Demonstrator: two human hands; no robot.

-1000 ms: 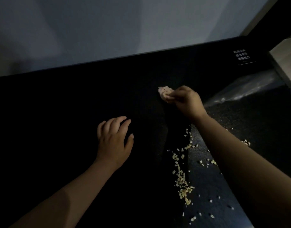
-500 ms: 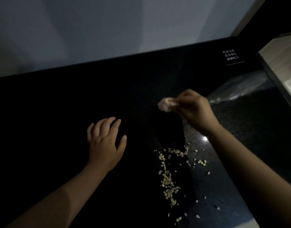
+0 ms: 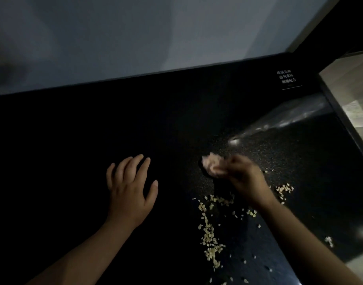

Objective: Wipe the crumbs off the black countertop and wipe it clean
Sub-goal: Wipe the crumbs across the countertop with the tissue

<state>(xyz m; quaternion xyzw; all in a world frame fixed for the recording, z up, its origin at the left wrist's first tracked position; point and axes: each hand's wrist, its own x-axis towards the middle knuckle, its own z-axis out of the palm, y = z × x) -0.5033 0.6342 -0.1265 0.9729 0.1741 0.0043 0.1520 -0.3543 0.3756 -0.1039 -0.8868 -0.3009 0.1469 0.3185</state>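
Note:
The black countertop (image 3: 78,140) fills most of the view. Pale crumbs (image 3: 209,233) lie scattered in a line near its front right part, with a small cluster (image 3: 284,189) further right. My right hand (image 3: 246,177) grips a crumpled pinkish tissue (image 3: 212,164) just above and behind the crumbs; the hand is blurred. My left hand (image 3: 131,190) rests flat on the counter to the left, fingers spread, holding nothing.
A clear plastic bag (image 3: 283,118) lies at the back right of the counter. A small white-lettered label (image 3: 287,78) sits near the back right corner. A grey wall (image 3: 156,33) rises behind. The counter's right edge (image 3: 345,128) borders a lighter floor.
My right hand has brought the tissue from the back of the counter toward me, down to the crumbs. My left hand has stayed flat in place.

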